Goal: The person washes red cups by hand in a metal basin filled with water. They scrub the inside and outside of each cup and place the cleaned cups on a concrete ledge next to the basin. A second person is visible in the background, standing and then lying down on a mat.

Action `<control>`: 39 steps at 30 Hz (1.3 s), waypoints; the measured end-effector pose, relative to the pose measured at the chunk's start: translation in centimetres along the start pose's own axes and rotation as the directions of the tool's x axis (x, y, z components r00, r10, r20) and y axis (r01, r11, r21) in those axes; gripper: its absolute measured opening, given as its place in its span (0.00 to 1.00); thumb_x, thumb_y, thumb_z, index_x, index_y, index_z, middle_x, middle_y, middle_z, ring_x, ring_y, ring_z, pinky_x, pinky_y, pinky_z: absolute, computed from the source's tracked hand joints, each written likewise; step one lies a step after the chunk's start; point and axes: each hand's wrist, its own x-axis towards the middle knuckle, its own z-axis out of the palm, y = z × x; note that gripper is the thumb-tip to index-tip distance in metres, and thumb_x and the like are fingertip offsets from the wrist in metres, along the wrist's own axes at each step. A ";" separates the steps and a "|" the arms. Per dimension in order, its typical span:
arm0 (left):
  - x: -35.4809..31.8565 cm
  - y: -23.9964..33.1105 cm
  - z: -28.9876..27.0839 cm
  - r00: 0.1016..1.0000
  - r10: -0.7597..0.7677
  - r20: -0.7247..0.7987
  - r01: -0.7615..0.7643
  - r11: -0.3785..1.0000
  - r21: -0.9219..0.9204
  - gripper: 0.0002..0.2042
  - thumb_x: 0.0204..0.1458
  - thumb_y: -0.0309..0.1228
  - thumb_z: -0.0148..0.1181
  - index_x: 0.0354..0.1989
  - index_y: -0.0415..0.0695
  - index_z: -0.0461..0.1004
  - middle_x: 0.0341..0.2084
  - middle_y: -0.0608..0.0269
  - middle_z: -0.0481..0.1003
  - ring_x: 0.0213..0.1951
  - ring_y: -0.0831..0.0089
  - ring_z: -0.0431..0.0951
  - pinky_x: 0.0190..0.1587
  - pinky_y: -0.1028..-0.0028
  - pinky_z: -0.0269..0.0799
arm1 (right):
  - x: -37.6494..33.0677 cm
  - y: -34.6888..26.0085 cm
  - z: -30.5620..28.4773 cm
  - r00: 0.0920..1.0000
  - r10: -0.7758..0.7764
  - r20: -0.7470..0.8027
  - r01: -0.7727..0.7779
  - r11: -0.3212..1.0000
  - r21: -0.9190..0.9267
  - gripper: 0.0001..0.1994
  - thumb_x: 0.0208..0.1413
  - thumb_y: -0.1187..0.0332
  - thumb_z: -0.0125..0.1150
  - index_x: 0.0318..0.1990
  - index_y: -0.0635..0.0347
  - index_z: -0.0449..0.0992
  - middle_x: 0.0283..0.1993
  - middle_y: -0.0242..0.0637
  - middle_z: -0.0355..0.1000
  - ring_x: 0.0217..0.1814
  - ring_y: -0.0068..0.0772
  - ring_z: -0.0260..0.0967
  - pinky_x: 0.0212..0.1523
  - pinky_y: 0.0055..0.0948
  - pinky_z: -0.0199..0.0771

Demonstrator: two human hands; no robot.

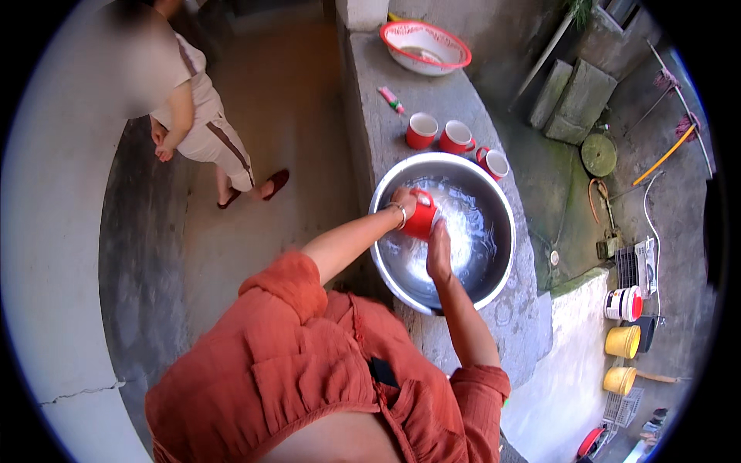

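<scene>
Your left hand (406, 201) is wrapped round the red mug (419, 224) inside the basin (495, 266), probably so drips stay contained. Your right hand (438, 251) looks flat-ish and loose by its mouth; can't tell if they touch.

Loose rust-red top (285, 363) of crinkled cloth, gathered neckline (333, 409), darker red trim (358, 322) down the front, small black patch (383, 372), sleeves (287, 282) bunched near the elbows, silvery bangle (400, 215) on left wrist, bare hands (438, 251)
</scene>
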 end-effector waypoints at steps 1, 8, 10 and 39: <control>1.7 -1.8 0.5 0.999 0.029 -0.015 -0.029 0.999 -0.035 0.13 0.50 0.34 0.48 0.30 0.37 0.75 0.29 0.44 0.74 0.39 0.54 0.75 0.38 0.64 0.67 | 0.7 2.2 -0.8 0.990 -0.130 0.050 0.137 0.979 -0.152 0.24 0.59 0.49 0.32 0.31 0.63 0.65 0.27 0.31 0.58 0.27 0.24 0.48 0.30 0.26 0.56; 0.0 -0.7 1.4 0.969 -0.130 0.210 0.144 0.988 -0.051 0.13 0.47 0.37 0.53 0.29 0.39 0.76 0.27 0.51 0.75 0.32 0.62 0.76 0.36 0.65 0.67 | 1.2 -4.7 -5.7 0.757 -0.053 0.651 0.449 0.765 -0.461 0.14 0.51 0.66 0.52 0.44 0.62 0.70 0.42 0.46 0.67 0.47 0.43 0.65 0.48 0.31 0.62; -0.8 0.2 1.3 0.955 -0.144 0.258 0.169 0.982 -0.078 0.14 0.47 0.39 0.53 0.30 0.39 0.76 0.29 0.50 0.75 0.33 0.61 0.75 0.37 0.65 0.67 | 0.6 -4.8 -4.6 0.796 -0.255 0.549 0.569 0.624 -0.535 0.10 0.41 0.81 0.55 0.34 0.64 0.70 0.33 0.44 0.67 0.34 0.48 0.67 0.34 0.31 0.68; -2.4 2.2 -0.9 0.944 0.048 0.327 -0.024 0.997 -0.075 0.08 0.42 0.29 0.53 0.26 0.38 0.76 0.25 0.52 0.75 0.29 0.63 0.75 0.35 0.68 0.67 | -0.3 -2.3 -3.0 0.740 0.020 0.672 0.261 0.913 -0.314 0.22 0.41 0.86 0.41 0.47 0.61 0.67 0.39 0.33 0.68 0.48 0.27 0.60 0.52 0.27 0.57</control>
